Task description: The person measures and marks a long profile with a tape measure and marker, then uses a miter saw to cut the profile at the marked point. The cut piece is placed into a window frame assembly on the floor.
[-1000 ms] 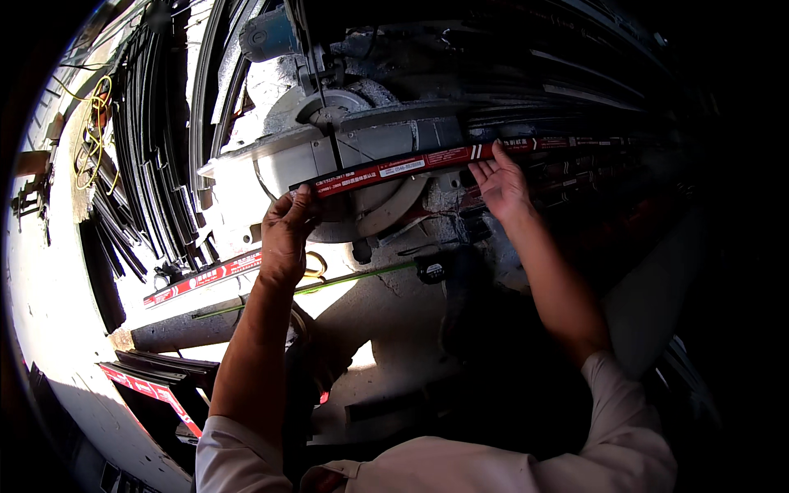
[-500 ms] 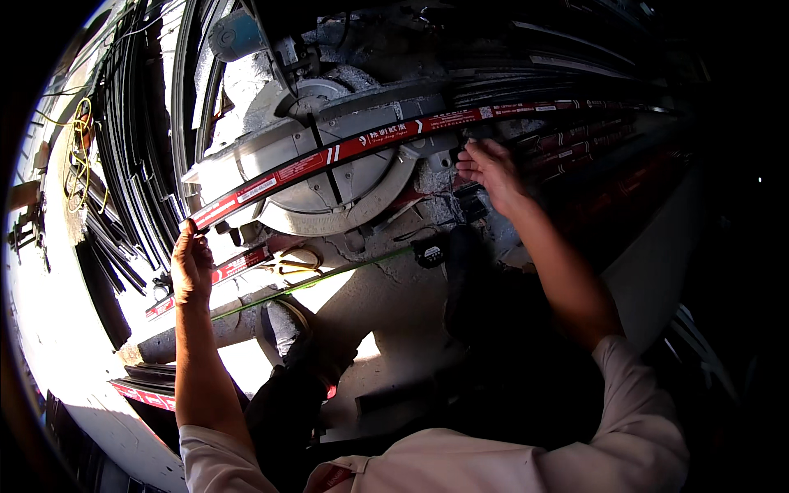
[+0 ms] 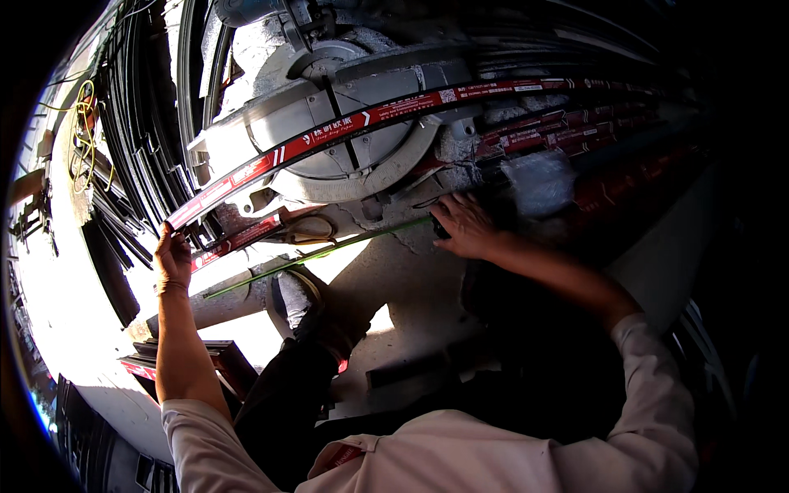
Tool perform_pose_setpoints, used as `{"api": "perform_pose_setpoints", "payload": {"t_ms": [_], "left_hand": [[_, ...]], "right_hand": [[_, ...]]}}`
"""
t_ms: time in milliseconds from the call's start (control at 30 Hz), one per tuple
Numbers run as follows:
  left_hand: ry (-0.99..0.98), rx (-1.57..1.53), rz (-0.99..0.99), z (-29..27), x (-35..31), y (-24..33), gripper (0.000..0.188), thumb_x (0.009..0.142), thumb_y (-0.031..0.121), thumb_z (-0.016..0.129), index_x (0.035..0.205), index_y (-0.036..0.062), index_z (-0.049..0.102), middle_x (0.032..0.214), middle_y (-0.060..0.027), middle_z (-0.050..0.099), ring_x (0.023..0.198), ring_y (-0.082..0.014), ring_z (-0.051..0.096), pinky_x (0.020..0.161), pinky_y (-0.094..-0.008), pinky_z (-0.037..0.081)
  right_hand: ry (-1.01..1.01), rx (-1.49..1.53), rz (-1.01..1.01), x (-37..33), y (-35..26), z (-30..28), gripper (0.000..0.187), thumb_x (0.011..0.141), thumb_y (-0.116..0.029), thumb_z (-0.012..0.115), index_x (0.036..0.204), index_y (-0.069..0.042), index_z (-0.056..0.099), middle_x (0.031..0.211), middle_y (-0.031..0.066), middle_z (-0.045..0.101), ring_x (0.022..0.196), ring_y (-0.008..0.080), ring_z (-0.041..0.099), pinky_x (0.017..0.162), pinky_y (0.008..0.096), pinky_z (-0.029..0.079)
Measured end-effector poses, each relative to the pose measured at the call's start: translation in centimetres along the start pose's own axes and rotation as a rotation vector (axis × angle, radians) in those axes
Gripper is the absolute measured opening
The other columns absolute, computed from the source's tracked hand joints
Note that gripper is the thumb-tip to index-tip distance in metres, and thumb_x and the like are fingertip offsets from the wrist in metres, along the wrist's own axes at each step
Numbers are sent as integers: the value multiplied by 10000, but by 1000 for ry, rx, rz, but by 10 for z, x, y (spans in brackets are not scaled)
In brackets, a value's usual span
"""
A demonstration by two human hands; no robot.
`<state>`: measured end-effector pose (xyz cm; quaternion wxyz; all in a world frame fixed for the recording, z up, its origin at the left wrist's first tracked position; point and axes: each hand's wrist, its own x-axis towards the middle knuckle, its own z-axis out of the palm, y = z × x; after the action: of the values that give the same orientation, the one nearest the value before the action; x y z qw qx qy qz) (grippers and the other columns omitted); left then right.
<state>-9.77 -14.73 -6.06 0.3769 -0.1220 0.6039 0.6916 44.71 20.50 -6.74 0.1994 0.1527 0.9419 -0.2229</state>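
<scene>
**Red strip laid across saw table**

Long red strip point(image 3: 362, 123) lying across round grey saw table point(image 3: 353, 156), left end hanging off past the edge. Left hand point(image 3: 173, 256) closed around that low left end. Right hand point(image 3: 467, 226) resting palm-down on the concrete ledge point(image 3: 386, 271) just below the table, touching a thin green rod point(image 3: 320, 255). More red strips point(image 3: 575, 131) stacked to the right, in shadow. Black rails point(image 3: 140, 131) leaning at left.

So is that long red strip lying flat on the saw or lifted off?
Flat: the strip rests across the saw table, left hand at its end.
</scene>
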Motion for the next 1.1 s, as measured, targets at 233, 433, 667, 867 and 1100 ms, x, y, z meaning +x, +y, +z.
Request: {"api": "perform_pose_setpoints", "payload": {"t_ms": [233, 433, 667, 867, 1100], "left_hand": [[-25, 10, -13, -33, 14, 17, 107, 1004, 221, 721, 1049, 124, 710, 854, 3, 693, 709, -107, 620, 580, -243, 508], [-26, 39, -46, -42, 18, 18, 104, 1011, 218, 711, 1072, 134, 723, 855, -39, 737, 720, -169, 687, 609, -285, 563], [81, 97, -66, -39, 18, 20, 171, 978, 288, 760, 1037, 140, 697, 881, -28, 716, 788, -172, 689, 673, -331, 569], [140, 337, -98, -39, 9, 35, 286, 925, 395, 811, 1074, 170, 715, 982, 6, 743, 870, -155, 657, 799, -340, 524], [160, 653, -39, -20, -11, 49, 446, 937, 529, 770, 1053, 103, 707, 1035, -20, 722, 969, -190, 662, 904, -350, 513]], "right_hand": [[-96, -118, -62, 2, 1, 9, 761, 823, -355, 826, 1432, -39, 497, 1309, 174, 544, 1271, 351, 511, 1047, 485, 441], [-135, 140, -89, 5, 16, 13, 780, 837, -285, 787, 1487, -32, 440, 1330, 215, 532, 1280, 409, 514, 1037, 496, 487], [-250, 339, -12, 5, 7, -32, 743, 802, -302, 748, 1466, -95, 490, 1281, 226, 565, 1187, 401, 598, 996, 478, 515], [-224, 391, -35, 12, 5, -65, 604, 796, -288, 691, 1355, -84, 591, 1170, 190, 622, 1112, 372, 635, 949, 461, 525], [-313, 456, -106, 14, 5, -94, 474, 823, -248, 668, 1256, -57, 641, 1146, 179, 677, 1077, 366, 659, 915, 460, 526]]}}
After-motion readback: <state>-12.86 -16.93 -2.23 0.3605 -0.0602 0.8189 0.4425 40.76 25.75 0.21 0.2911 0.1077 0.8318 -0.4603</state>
